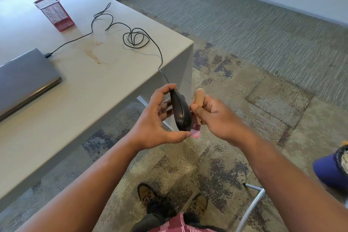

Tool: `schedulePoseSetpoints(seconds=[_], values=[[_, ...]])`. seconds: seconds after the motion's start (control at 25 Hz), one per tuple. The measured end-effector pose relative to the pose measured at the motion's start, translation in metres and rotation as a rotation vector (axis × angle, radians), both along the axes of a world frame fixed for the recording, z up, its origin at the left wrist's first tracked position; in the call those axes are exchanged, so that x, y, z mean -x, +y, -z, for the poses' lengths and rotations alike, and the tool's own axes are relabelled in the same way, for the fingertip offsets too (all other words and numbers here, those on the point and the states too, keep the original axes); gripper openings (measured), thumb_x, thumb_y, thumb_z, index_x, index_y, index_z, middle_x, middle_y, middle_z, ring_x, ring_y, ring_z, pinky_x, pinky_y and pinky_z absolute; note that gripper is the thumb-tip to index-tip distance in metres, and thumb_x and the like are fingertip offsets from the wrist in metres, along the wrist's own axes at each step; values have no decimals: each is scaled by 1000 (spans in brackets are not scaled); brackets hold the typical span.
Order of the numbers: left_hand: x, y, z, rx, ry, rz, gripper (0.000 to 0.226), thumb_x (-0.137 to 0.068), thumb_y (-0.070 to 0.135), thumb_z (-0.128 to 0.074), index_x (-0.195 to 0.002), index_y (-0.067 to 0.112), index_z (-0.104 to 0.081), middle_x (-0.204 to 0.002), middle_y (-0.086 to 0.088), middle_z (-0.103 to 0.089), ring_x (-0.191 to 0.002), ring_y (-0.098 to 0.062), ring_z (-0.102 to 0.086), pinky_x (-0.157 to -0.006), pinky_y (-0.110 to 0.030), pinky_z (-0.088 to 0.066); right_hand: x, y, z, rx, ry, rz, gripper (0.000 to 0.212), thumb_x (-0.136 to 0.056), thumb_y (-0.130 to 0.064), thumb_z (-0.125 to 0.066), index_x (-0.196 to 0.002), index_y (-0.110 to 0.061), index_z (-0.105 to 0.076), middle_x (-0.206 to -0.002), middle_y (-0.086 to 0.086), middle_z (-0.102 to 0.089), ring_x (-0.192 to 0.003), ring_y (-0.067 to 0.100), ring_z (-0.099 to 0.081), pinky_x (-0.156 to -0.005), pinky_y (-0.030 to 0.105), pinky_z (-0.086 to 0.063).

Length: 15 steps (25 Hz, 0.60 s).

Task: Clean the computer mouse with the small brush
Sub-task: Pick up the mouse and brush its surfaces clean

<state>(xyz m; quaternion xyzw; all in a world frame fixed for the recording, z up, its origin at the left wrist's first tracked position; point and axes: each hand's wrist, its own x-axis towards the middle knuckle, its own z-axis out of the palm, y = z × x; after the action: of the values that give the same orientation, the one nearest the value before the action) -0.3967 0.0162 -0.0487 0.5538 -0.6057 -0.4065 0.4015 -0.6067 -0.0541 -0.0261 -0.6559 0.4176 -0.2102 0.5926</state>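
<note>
A black wired computer mouse (180, 111) is held on its side in the air, just off the table's corner. My left hand (156, 120) grips it, fingertips at its top end and thumb at its lower end. My right hand (212, 117) is closed around a small brush (200, 97) with a tan wooden handle pointing up. The brush's pinkish bristles (252, 132) press against the lower right side of the mouse. The mouse's black cable (135, 37) runs up over the table edge and loops across the tabletop.
A grey table (90, 88) fills the left, with a closed laptop (24, 79) the cable plugs into and a red mesh pen holder (54, 12). Patterned carpet lies below, with my shoes (145, 194). A chair's metal leg (252, 205) and a blue object (331, 169) sit at the right.
</note>
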Motion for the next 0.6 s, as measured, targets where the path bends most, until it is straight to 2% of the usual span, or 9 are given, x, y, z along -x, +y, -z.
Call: schedulePoseSetpoints(seconds=[0.08, 0.16, 0.2, 0.28, 0.36, 0.48, 0.52, 0.6], values=[[0, 1, 0, -2, 13, 3, 113, -64, 15, -99, -156, 27, -35, -140, -3, -64, -132, -34, -67, -115, -58, -52, -4, 3, 4, -100, -76, 81, 16, -108, -29, -51, -102, -23, -64, -93, 1, -75, -86, 18, -72, -83, 41, -60], [1, 1, 1, -2, 17, 6, 112, -64, 15, -99, -155, 26, -35, -139, 6, -63, -130, -33, -67, -114, -59, -53, -7, 4, 4, -184, -118, 143, 18, -108, -30, -50, -107, -18, -64, -97, 4, -76, -88, 19, -74, -78, 34, -60], [0, -1, 2, -3, 15, 5, 112, -64, 16, -99, -155, 27, -35, -145, 4, -58, -134, -33, -65, -115, -60, -51, -7, 3, 5, -198, -117, 165, 19, -108, -31, -50, -108, -18, -64, -97, 6, -75, -89, 20, -74, -78, 34, -59], [-3, -5, 3, -7, -5, 14, 112, -63, 20, -101, -155, 31, -36, -154, -7, -49, -142, -32, -58, -120, -59, -47, -8, 2, 8, -187, -98, 191, 19, -107, -33, -51, -106, -20, -64, -100, 8, -74, -93, 26, -72, -83, 42, -59], [-8, -7, 1, -13, -41, 50, 115, -63, 25, -101, -157, 34, -35, -155, -9, -48, -145, -29, -56, -124, -51, -44, -8, 1, 10, -162, -76, 204, 16, -107, -33, -52, -104, -24, -65, -99, 7, -73, -98, 27, -71, -89, 47, -59], [-11, -9, -2, 23, -120, 96, 116, -63, 32, -100, -159, 28, -35, -155, 3, -43, -142, -18, -56, -124, -32, -43, -9, -1, 7, -146, -83, 246, 13, -107, -29, -52, -104, -23, -63, -92, 1, -73, -87, 15, -71, -79, 35, -58], [-11, -10, -3, 44, -145, 103, 115, -62, 36, -99, -158, 28, -37, -154, 8, -40, -143, -15, -54, -124, -28, -42, -10, -1, 5, -142, -86, 256, 13, -107, -28, -52, -104, -22, -63, -91, 1, -73, -84, 12, -71, -76, 32, -57], [-11, -12, -4, 63, -172, 111, 113, -62, 40, -98, -157, 29, -37, -153, 12, -37, -147, -12, -49, -124, -25, -40, -10, -3, 5, -131, -74, 265, 13, -107, -28, -52, -105, -20, -63, -91, 2, -74, -84, 14, -71, -77, 33, -57]])
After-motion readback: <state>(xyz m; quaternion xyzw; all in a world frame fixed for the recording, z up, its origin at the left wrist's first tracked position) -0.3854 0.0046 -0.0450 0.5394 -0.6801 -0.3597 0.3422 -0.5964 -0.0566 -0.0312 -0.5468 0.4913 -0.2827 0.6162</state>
